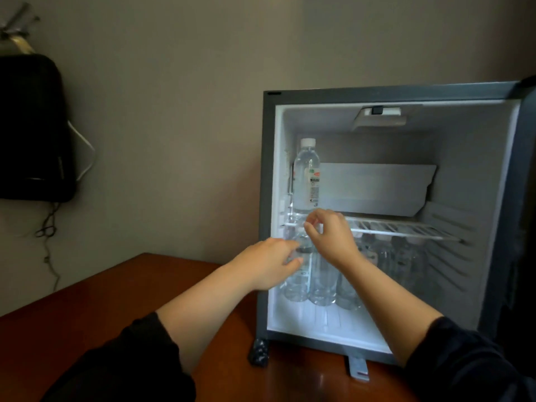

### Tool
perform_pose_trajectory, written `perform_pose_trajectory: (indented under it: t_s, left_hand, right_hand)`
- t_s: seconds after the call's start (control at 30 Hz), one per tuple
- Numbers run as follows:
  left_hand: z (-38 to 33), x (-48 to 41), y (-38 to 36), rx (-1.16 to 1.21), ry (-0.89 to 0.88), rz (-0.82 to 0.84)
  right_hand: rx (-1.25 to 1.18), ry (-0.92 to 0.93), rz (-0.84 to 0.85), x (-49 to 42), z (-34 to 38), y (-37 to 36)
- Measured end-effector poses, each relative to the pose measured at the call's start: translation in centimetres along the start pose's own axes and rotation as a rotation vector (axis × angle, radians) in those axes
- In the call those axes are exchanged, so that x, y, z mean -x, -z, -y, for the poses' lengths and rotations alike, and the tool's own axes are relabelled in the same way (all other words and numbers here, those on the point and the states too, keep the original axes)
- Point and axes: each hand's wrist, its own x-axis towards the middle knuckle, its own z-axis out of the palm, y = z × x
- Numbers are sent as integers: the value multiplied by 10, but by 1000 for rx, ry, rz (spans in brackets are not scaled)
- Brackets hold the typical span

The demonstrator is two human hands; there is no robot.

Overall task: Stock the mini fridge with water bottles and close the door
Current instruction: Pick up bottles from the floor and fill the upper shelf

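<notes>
The mini fridge (268, 175) stands open on the wooden table, lit inside, with its dark door (525, 198) swung out at the right edge. One upright water bottle (306, 175) stands at the left of the wire shelf (406, 229). Several water bottles stand on the fridge floor below, among them a front-left bottle (295, 285) and its neighbour (323, 288). My left hand (269, 265) grips the side of the front-left bottle. My right hand (330, 236) hovers just above it at the shelf's front edge, fingers curled over the bottle's top; what they hold is hidden.
The brown table (101, 309) stretches left of the fridge. A dark bag (32, 126) hangs on the wall at far left with cords dangling below it. A small white tag (358, 368) lies on the table under the fridge's front edge.
</notes>
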Motion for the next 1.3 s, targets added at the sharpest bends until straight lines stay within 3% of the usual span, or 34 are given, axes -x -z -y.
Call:
perform_pose_trajectory:
  t_s: [0.17,0.33,0.5,0.87,1.3]
  left_hand:
    - [22,58,12,-173,82,122]
    - [55,123,22,-201,244,184]
    - [89,195,24,-168,453,243]
    - [166,385,28,-58,819,213]
    - [218,583,-52,172,1250,236]
  right_hand:
    - [-27,81,82,36,36,-19]
    - [-60,72,339,77,78,-50]
    - [-97,125,558,116,129,-86]
    - [-208,411,968,204,259,-169]
    - [-277,405,1333,348,375,-281]
